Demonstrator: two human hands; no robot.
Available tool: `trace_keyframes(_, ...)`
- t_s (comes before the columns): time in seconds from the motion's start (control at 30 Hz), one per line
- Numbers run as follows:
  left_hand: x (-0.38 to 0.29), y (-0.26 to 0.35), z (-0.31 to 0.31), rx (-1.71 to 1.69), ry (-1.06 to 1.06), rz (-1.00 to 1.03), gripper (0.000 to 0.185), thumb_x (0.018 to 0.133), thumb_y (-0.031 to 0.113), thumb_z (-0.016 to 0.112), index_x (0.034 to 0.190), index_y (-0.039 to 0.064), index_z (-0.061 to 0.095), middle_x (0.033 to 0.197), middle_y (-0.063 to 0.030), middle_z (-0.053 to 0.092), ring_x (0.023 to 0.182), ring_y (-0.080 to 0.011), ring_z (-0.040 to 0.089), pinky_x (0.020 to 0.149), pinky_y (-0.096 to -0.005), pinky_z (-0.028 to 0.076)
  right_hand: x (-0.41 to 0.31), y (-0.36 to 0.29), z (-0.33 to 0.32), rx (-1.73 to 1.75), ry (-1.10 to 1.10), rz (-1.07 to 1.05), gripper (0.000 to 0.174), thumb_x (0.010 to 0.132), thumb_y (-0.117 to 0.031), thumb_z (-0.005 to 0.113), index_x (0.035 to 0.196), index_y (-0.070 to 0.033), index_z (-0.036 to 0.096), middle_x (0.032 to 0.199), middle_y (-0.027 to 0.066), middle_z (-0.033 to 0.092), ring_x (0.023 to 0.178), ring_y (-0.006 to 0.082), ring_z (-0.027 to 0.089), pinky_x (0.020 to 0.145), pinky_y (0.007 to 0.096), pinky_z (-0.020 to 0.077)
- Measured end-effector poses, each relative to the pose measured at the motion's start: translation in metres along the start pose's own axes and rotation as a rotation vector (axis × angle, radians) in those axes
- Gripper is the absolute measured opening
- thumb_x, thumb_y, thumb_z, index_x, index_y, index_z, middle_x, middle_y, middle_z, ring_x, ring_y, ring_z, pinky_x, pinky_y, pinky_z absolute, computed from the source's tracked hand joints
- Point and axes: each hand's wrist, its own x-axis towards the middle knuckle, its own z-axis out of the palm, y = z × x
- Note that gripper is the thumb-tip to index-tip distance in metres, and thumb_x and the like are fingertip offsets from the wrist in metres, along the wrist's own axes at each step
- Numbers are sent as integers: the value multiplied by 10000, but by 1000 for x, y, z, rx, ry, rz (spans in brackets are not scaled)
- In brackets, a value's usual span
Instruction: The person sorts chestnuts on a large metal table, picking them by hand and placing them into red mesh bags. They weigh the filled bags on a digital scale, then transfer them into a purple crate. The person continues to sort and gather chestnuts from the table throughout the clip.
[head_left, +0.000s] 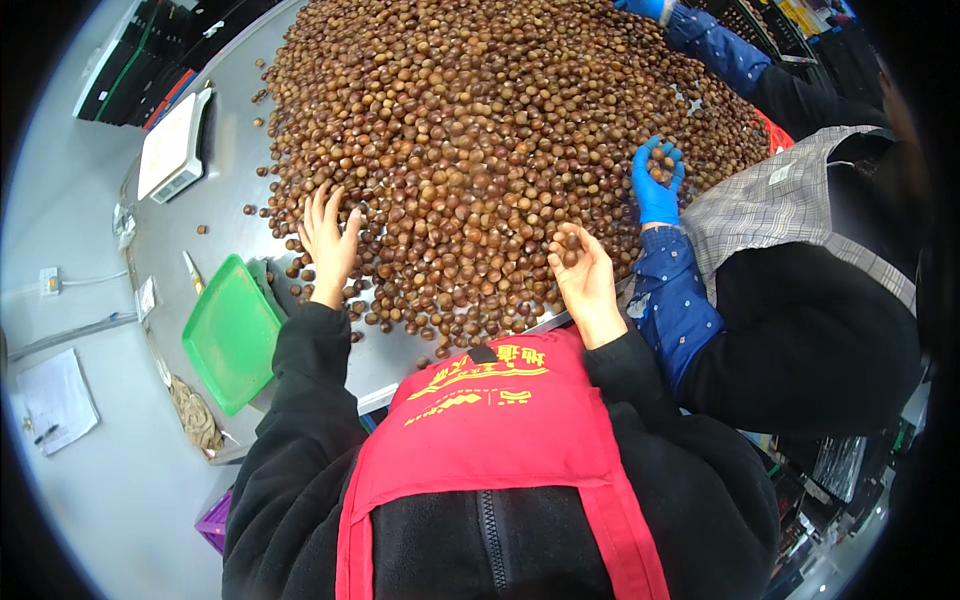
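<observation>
A broad heap of brown chestnuts (465, 165) covers much of the metal table (232, 202) before me. Over the heap's left edge is my left hand (330, 232), palm down with its fingers apart; I see nothing in its grasp. My right hand (585, 274) is turned palm up at the near right side of the heap, its fingers curled around a couple of chestnuts (571, 247). Single nuts lie on the metal beside my left hand. A red apron with yellow writing covers my chest, close to the table's near edge.
A green plastic tray (232, 334) lies left of my left forearm, with a knife (193, 272) beyond it. Farther back stands a white scale (174, 146). At the right, a co-worker's blue-gloved hand (658, 184) holds chestnuts; another gloved hand (645, 6) is at the heap's far side.
</observation>
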Motion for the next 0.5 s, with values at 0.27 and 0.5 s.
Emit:
trace_keyframes(0.27,-92,148,-20,-1801,-742,-669,581,1095,564,473,1272,35,638,1176,-93,694,935,-192,694,704,-313,581,-56,40,87,-835,-687,-185,509,1123,-340,487,1517,-20,514,1525,102,525,1432,241,456,1187,390,353)
trace_keyframes(0.5,-116,115,-23,-1832,-660,-749,356,1109,413,548,918,113,564,777,-14,551,603,-81,433,504,-205,346,12,4,-2,-1656,-5,-918,546,1073,-282,544,1521,19,470,1604,240,409,1521,389,348,1272,495,252)
